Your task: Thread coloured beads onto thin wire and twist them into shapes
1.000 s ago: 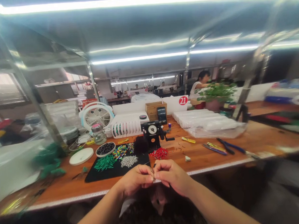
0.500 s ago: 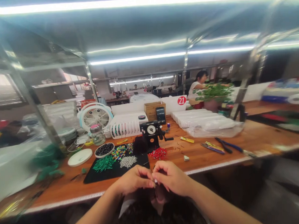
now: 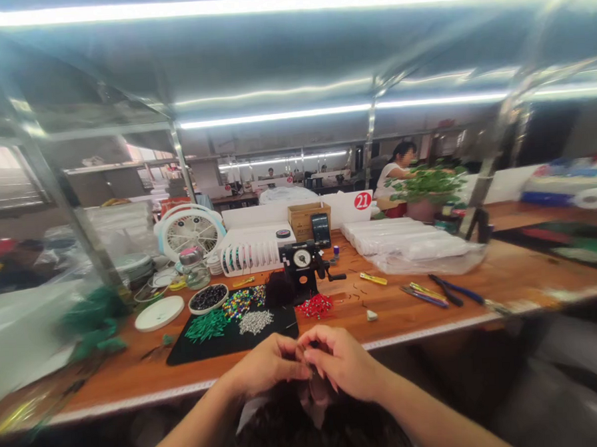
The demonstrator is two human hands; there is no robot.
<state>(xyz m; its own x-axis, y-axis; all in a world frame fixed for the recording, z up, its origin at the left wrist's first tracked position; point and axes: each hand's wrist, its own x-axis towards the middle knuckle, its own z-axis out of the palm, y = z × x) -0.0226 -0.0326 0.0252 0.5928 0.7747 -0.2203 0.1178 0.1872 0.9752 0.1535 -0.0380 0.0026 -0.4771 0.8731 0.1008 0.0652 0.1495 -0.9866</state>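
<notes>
My left hand [image 3: 270, 366] and my right hand [image 3: 342, 362] meet fingertip to fingertip just in front of the bench edge. Both are closed in a pinch, thumbs against forefingers. Whatever they hold is tiny and hidden by the fingers. Beyond them, a black mat [image 3: 182, 353] carries piles of green tube-like pieces [image 3: 207, 326], silvery pieces [image 3: 256, 322] and multicoloured beads [image 3: 237, 305]. A heap of small red pieces [image 3: 316, 306] lies on the wood right of the mat. Behind it stands a black hand-cranked machine [image 3: 302, 263] with a dial.
A dish of black beads [image 3: 209, 299], a white lid [image 3: 160, 314] and a fan [image 3: 191, 234] stand left. Pliers [image 3: 446, 290], a yellow cutter [image 3: 373, 279] and plastic-wrapped white rolls [image 3: 404, 239] lie right. A person [image 3: 393, 172] sits behind a potted plant [image 3: 429, 184].
Both hands have dropped slightly, and the fingertips have shifted against each other. A small white bit between them earlier is now out of sight.
</notes>
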